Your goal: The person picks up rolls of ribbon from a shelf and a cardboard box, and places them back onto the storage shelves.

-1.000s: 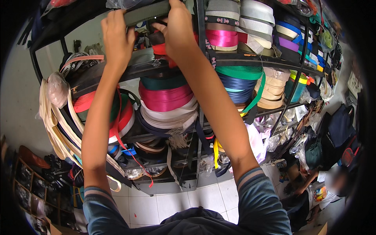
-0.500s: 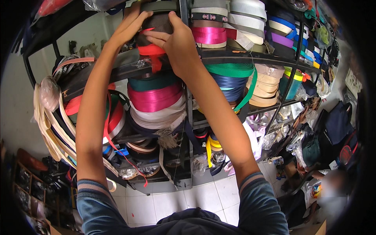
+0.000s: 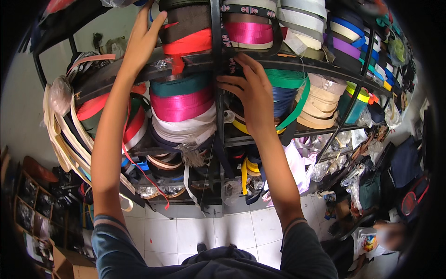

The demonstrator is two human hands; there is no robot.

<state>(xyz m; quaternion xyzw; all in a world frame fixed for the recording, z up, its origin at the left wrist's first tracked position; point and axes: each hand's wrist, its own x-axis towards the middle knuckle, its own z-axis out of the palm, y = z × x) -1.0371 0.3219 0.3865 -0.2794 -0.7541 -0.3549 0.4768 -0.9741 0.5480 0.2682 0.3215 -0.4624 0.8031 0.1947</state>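
My left hand (image 3: 143, 41) reaches up to the left side of a stack of webbing rolls, its fingers stretched upward and its thumb apart. That stack has a dark brown roll (image 3: 193, 19) above a red roll (image 3: 190, 43) whose loose end hangs over the shelf edge. My right hand (image 3: 254, 88) is lower, just right of the shelf post, with thumb and fingers spread. A black patterned ribbon (image 3: 249, 10) hangs down past the shelf edge, between that thumb and fingers; whether they touch it is unclear. A magenta satin roll (image 3: 248, 35) sits behind the hanging length.
A black metal shelf post (image 3: 217, 60) divides the rack. Below stand a magenta roll (image 3: 183, 106), a green roll (image 3: 284, 80) and beige rolls (image 3: 317, 103). Cream straps (image 3: 58, 132) hang at the left. Another person (image 3: 389, 237) is at the lower right, above the tiled floor (image 3: 186, 235).
My right hand has left the brown and red stack and moved down and right. The patterned ribbon, rolled neatly before, now hangs loose over the edge. My left hand has shifted slightly down and left.
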